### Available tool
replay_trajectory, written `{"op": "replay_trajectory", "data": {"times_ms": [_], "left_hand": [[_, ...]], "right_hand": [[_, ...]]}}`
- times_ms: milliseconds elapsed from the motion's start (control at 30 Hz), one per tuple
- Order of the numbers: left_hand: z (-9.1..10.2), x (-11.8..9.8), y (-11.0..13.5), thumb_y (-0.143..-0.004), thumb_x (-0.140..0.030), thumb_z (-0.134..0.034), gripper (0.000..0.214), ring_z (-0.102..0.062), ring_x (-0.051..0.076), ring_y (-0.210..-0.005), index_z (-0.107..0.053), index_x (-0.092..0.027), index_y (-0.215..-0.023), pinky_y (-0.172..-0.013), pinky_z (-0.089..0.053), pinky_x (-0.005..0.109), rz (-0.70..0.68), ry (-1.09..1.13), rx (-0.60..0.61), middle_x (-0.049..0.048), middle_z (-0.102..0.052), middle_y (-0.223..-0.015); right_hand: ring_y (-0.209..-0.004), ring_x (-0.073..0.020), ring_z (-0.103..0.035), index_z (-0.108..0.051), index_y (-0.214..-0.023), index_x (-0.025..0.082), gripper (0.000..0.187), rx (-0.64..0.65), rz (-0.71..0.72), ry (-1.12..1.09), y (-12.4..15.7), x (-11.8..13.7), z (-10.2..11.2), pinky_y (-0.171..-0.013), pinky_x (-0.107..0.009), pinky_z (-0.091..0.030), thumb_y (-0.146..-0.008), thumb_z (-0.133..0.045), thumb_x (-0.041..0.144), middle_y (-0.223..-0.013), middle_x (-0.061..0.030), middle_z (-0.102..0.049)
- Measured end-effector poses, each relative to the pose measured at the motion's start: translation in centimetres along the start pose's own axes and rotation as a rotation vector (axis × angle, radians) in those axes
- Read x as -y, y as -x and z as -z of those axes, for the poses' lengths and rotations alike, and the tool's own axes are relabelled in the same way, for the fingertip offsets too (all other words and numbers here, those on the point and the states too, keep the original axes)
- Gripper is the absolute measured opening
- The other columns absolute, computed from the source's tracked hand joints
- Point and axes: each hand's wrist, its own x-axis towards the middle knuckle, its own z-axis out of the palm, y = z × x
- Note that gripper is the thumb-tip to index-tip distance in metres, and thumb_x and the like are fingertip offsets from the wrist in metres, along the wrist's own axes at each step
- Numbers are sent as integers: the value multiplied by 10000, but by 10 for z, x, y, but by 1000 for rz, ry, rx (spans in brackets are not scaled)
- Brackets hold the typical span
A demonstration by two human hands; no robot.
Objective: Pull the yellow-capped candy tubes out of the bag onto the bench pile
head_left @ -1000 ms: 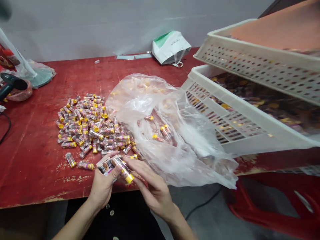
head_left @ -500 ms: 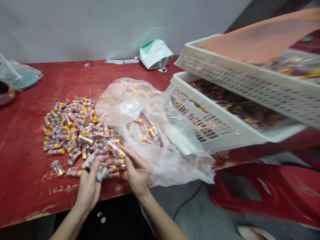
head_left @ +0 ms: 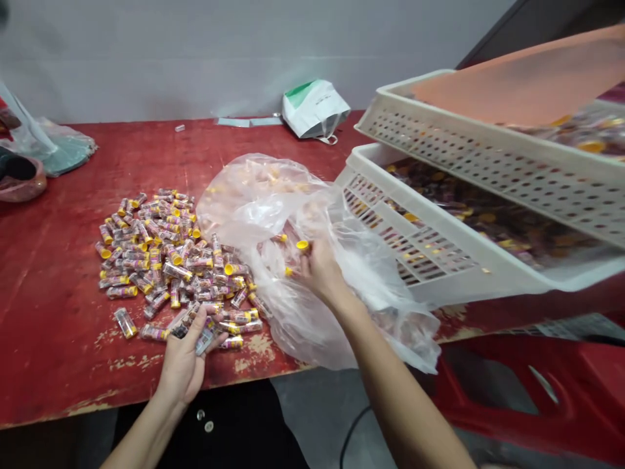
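Observation:
A heap of small clear tubes with yellow caps point(head_left: 161, 251) lies on the red table point(head_left: 53, 286). My left hand point(head_left: 184, 361) rests at the heap's near edge, closed on a small stack of printed labels point(head_left: 193, 324). My right hand point(head_left: 319, 268) reaches over the crumpled clear plastic bag point(head_left: 312, 260) and pinches a yellow-capped tube point(head_left: 299, 248) at the bag's opening. More tubes show through the bag's film.
Two stacked white perforated crates point(head_left: 463, 195) holding more tubes stand at the right, the upper one covered by an orange sheet point(head_left: 527, 85). A white and green bag point(head_left: 315, 107) lies at the back. A red stool point(head_left: 527, 391) stands below right; bags and a bowl point(head_left: 22, 179) at far left.
My right hand has left the labels and moved up and right to the plastic bag, pinching a tube there. My left hand still holds the labels by the heap.

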Motion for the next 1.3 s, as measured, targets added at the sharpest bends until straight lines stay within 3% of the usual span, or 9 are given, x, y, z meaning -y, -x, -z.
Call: {"op": "replay_trajectory", "data": {"times_ms": [67, 100, 167, 267, 467, 633, 800, 1033, 1300], "left_hand": [[-6, 3, 3, -665, -290, -856, 336, -698, 179, -901, -712, -175, -946, -783, -610, 337, 29, 58, -31, 38, -733, -996], [-9, 5, 4, -667, -281, -855, 337, -697, 177, -901, -710, -183, -955, -791, -605, 336, 39, 81, -27, 34, -734, -997], [-14, 8, 8, -677, -282, -848, 347, -699, 185, -914, -704, -194, -981, -793, -595, 328, 25, 113, 6, 37, -737, -1013], [-17, 10, 13, -689, -275, -840, 356, -699, 197, -944, -698, -200, -1007, -784, -585, 314, -20, 100, 43, 42, -739, -1034], [-13, 4, 15, -681, -271, -848, 319, -692, 152, -836, -701, -198, -954, -767, -591, 302, -58, 148, -57, 16, -742, -964], [-13, -6, 15, -716, -183, -817, 261, -680, 128, -828, -714, -206, -954, -747, -608, 279, -8, 228, -142, 1, -732, -989], [-13, -4, 18, -713, -216, -824, 278, -682, 135, -811, -707, -196, -964, -742, -616, 290, 13, 187, -86, 12, -737, -976], [-13, 2, 21, -717, -328, -820, 404, -704, 209, -923, -683, -198, -1074, -775, -604, 345, 30, 111, 50, 63, -737, -1065], [-10, 4, 19, -721, -342, -811, 256, -682, 167, -807, -654, -168, -823, -744, -598, 326, -97, 28, 122, 1, -688, -814]], "right_hand": [[-788, -186, -600, -555, -1138, 163, 246, -33, 23, -212, 31, 33, 6, -721, -304, -513, -940, -410, 186, -882, -70, -630], [-716, -164, -587, -568, -1108, 186, 202, -11, 63, -479, 47, 52, 7, -650, -267, -503, -943, -455, 215, -823, -41, -621], [-655, -141, -575, -611, -1021, 208, 130, 169, 68, -891, 76, 90, 6, -590, -240, -486, -918, -559, 268, -766, -5, -617], [-650, -131, -577, -653, -832, 184, 139, 186, -73, -1184, 95, 128, -1, -587, -234, -485, -860, -664, 319, -734, 1, -620], [-605, -115, -550, -662, -874, 185, 233, 168, -219, -1439, 93, 131, -7, -559, -226, -478, -871, -669, 419, -716, 10, -612], [-903, -173, -625, -621, -1142, 247, 278, 13, -182, -1467, 108, 116, 5, -816, -296, -535, -953, -557, 441, -1007, -52, -639], [-843, -156, -625, -573, -1187, 274, 330, -85, -184, -1526, 115, 127, 19, -764, -275, -556, -907, -638, 437, -966, -42, -605], [-862, -170, -690, -550, -1171, 278, 330, -247, -217, -1527, 122, 140, 13, -745, -298, -601, -878, -702, 278, -1034, -58, -666], [-944, -179, -714, -597, -1104, 285, 352, -392, -184, -1468, 127, 139, 13, -749, -279, -613, -821, -749, 141, -1040, -34, -713]]}}
